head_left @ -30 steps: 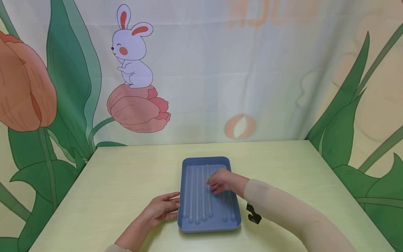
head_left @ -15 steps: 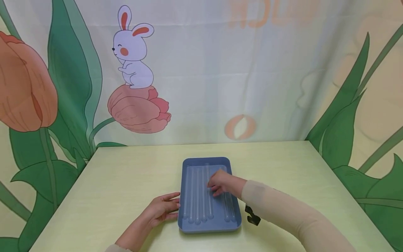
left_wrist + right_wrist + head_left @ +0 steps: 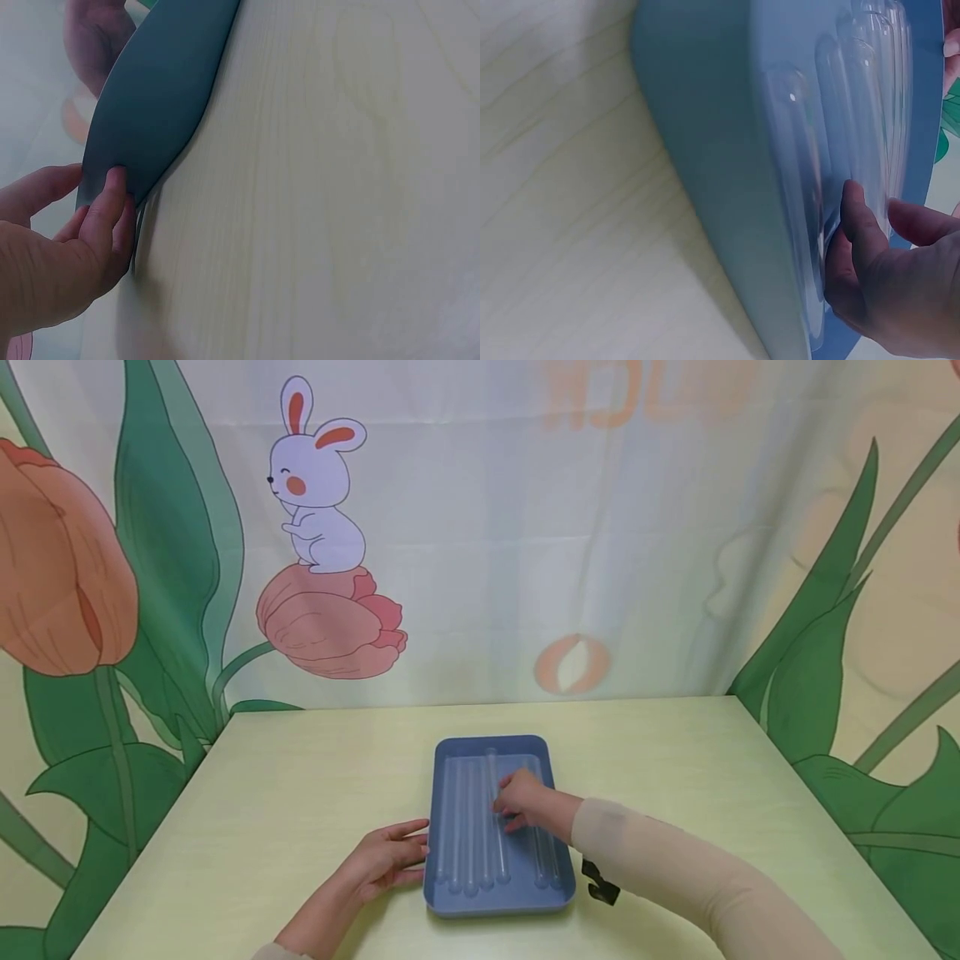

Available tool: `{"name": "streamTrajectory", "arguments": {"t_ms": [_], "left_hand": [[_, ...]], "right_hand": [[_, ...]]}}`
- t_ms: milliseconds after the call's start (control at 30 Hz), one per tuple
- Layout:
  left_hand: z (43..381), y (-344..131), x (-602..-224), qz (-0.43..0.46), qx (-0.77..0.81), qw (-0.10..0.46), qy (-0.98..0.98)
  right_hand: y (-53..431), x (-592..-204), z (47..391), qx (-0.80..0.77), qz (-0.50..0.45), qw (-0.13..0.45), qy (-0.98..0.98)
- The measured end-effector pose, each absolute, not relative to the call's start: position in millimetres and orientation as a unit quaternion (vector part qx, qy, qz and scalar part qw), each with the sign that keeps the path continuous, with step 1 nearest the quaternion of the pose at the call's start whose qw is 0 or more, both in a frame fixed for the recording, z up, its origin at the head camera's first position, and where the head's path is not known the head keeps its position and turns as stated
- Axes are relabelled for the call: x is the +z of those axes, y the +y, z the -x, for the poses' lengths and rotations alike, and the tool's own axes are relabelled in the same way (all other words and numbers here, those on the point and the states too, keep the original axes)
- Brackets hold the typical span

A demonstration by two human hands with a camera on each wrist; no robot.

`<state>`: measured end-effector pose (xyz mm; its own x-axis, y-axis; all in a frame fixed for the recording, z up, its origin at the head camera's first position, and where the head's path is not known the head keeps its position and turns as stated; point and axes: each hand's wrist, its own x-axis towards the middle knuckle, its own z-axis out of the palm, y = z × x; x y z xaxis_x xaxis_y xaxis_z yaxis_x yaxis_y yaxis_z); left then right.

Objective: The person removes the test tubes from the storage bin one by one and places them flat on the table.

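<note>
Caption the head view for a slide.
Right hand at the clear tubes in a blue tray, left hand against the tray's side.

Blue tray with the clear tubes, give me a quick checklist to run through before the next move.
1. Is the blue tray flat on the table? Ok.
2. Is the left hand touching the side of the blue tray? Ok, the left wrist view shows it.
3. Do the visible clear tubes lie inside the blue tray? Ok.
4. Are they evenly spaced? Not ok; a gap separates the left group from those on the right.
5. Does the right hand have a firm grip on one? Cannot tell; it's down among them.
</note>
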<state>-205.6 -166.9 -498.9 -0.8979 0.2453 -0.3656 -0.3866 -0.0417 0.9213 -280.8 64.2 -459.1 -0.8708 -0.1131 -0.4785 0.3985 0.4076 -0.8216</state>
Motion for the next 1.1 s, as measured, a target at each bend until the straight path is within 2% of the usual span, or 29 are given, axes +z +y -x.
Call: {"name": "streamTrajectory", "arguments": {"t_ms": [1100], "left_hand": [[205.5, -168.5, -498.4, 0.045, 0.714, 0.224, 0.662]], "right_hand": [[77.1, -453.8, 288.4, -0.581, -0.086, 0.256, 0.768]]}}
